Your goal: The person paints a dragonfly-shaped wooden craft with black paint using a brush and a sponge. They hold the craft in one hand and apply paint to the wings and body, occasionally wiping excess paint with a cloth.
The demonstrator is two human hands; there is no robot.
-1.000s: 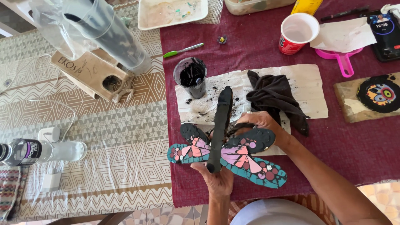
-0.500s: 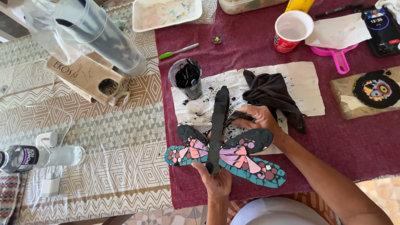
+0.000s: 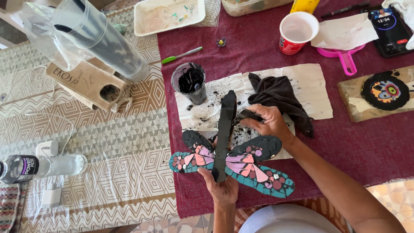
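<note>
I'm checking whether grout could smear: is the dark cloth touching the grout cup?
Apart. The head view shows a plain strip of stained paper between the dark cloth and the grout cup.

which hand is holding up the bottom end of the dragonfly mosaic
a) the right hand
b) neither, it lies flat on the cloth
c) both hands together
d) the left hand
d) The left hand grips the lower tip of the dragonfly mosaic from below, while the right hand works higher up beside the black body, pressing a small dark tool against it.
</note>
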